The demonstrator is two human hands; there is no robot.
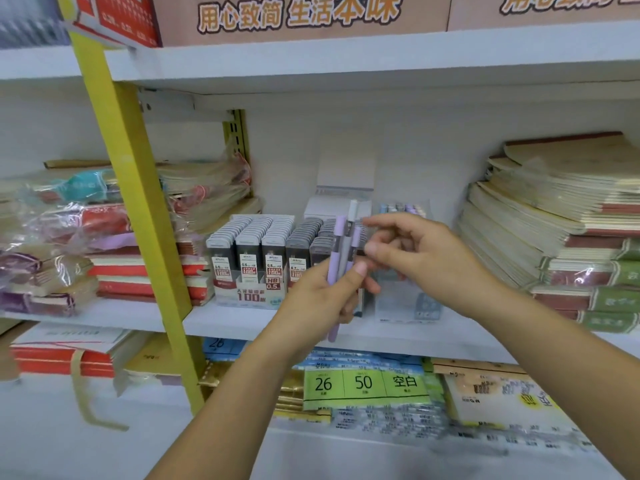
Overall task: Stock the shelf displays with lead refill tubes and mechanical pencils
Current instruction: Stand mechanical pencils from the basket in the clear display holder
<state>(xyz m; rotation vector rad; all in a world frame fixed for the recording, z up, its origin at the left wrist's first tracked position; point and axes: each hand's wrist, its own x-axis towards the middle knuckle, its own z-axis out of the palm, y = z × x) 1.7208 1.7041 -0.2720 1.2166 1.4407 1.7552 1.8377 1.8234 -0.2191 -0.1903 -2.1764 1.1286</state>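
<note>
My left hand (323, 294) grips a small bunch of mechanical pencils (341, 249), lilac and grey, held upright in front of the middle shelf. Just to their right, my right hand (415, 252) reaches in with bent fingers beside the pencil tops; whether it touches one is blurred. Behind the hands stands a display box of lead refill tubes (258, 247), packed in rows with 0.5 and 0.7 labels. Further right, a clear pencil display (403, 211) shows pastel pencil tops, its lower part hidden by my right hand.
Bagged notebooks (69, 237) pile up on the left, and stacked exercise books (561, 216) on the right. A yellow shelf upright (138, 216) slants down the left side. The white shelf edge (242, 320) runs below the displays, with paper packs (367, 384) on the lower shelf.
</note>
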